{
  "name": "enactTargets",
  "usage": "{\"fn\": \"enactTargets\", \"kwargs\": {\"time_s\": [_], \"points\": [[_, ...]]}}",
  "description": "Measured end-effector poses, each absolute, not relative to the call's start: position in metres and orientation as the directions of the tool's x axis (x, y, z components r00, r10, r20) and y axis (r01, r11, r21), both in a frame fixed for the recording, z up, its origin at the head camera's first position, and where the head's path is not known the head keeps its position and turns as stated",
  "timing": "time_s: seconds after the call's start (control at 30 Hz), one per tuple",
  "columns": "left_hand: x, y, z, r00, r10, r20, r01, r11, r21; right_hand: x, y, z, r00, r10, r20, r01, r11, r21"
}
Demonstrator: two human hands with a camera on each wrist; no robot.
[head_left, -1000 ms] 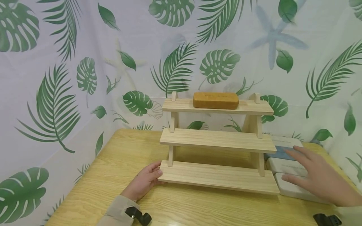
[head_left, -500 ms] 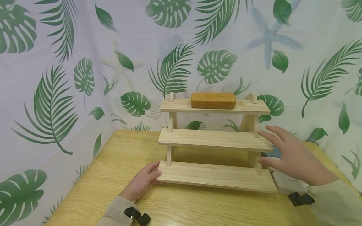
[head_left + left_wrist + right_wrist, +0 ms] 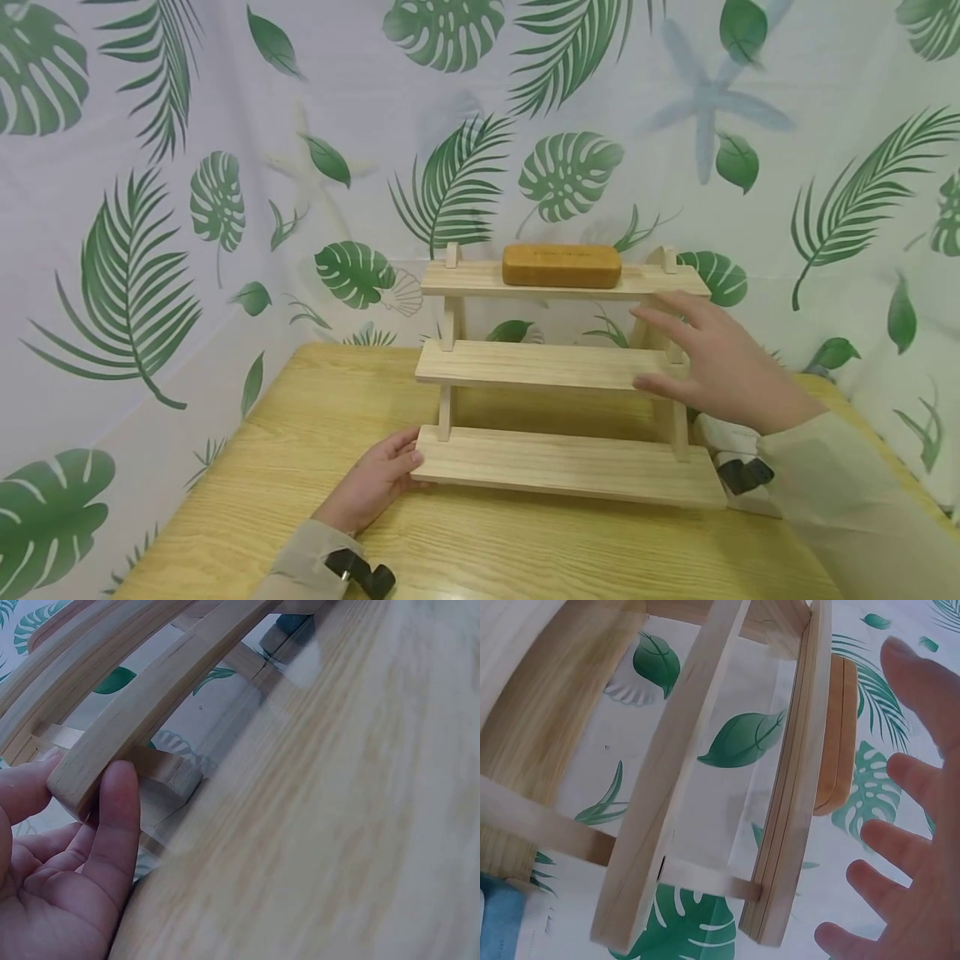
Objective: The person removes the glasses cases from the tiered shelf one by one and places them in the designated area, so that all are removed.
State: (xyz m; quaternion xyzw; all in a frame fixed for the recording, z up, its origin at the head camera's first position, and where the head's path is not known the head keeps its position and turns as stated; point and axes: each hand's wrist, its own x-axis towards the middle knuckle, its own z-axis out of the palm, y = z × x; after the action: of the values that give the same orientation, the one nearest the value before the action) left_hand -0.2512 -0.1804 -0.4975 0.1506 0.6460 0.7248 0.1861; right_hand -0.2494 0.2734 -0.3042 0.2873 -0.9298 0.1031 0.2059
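Observation:
A three-tier wooden display rack (image 3: 558, 467) stands on the table. An orange-brown oblong case with rounded edges, like an eyeglass case (image 3: 561, 265), lies on its top shelf. My left hand (image 3: 375, 479) grips the left end of the bottom shelf; the left wrist view shows thumb and fingers on either side of the board (image 3: 142, 705). With fingers spread, my right hand (image 3: 716, 362) is raised at the rack's right side, overlapping the middle shelf's end in the head view. In the right wrist view its fingers (image 3: 889, 844) hold nothing and point toward the case (image 3: 840, 735).
Pale boxes (image 3: 750, 504) sit right of the rack, partly hidden by my right forearm. A blue box (image 3: 499, 919) shows at the right wrist view's lower left. Behind the wooden table (image 3: 337, 400) hangs a white leaf-print cloth (image 3: 315, 75).
My right hand has moved left and up, from over the boxes to the rack's right side. My left hand keeps its grip on the bottom shelf. The view has shifted slightly.

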Motion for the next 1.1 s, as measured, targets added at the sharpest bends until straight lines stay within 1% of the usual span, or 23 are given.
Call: {"fn": "enactTargets", "kwargs": {"time_s": [0.23,0.3,0.5,0.6,0.93,1.1], "points": [[-0.251,-0.179,-0.497,-0.889,0.458,-0.020,-0.073,-0.099,0.992,-0.267,0.259,-0.296,-0.728,-0.507,0.462,-0.596,0.800,-0.060],[-0.251,-0.179,-0.497,-0.889,0.457,-0.024,-0.075,-0.094,0.993,-0.272,0.256,-0.295,-0.731,-0.505,0.459,-0.591,0.805,-0.055],[-0.251,-0.179,-0.497,-0.889,0.457,-0.034,-0.086,-0.093,0.992,-0.288,0.245,-0.286,-0.792,-0.469,0.391,-0.539,0.838,-0.087],[-0.252,-0.179,-0.497,-0.890,0.455,-0.032,-0.084,-0.095,0.992,-0.296,0.241,-0.280,-0.812,-0.451,0.370,-0.514,0.853,-0.090],[-0.252,-0.179,-0.500,-0.894,0.446,-0.030,-0.083,-0.100,0.992,-0.321,0.235,-0.267,-0.827,-0.447,0.340,-0.488,0.872,-0.041],[-0.251,-0.178,-0.497,-0.896,0.442,-0.028,-0.081,-0.101,0.992,-0.331,0.226,-0.261,-0.836,-0.446,0.320,-0.485,0.873,-0.049]]}}
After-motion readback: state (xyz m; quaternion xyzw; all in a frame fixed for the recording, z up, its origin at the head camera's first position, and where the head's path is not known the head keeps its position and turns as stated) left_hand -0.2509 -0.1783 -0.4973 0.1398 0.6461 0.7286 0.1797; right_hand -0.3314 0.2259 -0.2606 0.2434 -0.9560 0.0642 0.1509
